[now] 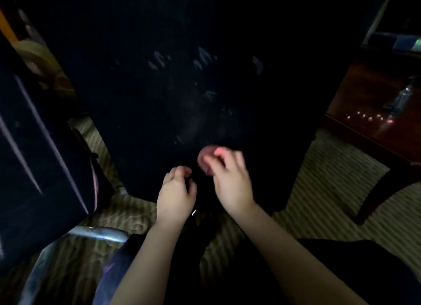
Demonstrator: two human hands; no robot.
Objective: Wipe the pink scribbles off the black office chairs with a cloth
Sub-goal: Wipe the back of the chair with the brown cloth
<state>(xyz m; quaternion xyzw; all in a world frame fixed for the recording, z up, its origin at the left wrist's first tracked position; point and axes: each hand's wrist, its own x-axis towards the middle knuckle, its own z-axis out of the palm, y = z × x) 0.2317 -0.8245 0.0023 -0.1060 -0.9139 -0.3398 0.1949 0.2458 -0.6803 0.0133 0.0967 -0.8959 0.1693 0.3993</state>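
Observation:
A black office chair's back (182, 65) fills the middle of the view. Faint pale scribble marks (202, 58) are scattered across it. My right hand (230, 181) pinches a small pink wad of cloth (205, 160) against the lower part of the chair back. My left hand (176, 190) is just left of it, fingers curled at the dark surface; the dim light hides whether it holds anything. A second black chair (34, 156) stands at the left with long pink lines (54, 154) on it.
A dark wooden table (373, 104) stands at the right, with its leg (376, 195) on the striped carpet (330, 174). A shiny metal chair base arm (98, 233) lies at the lower left. My dark-clothed legs fill the bottom of the view.

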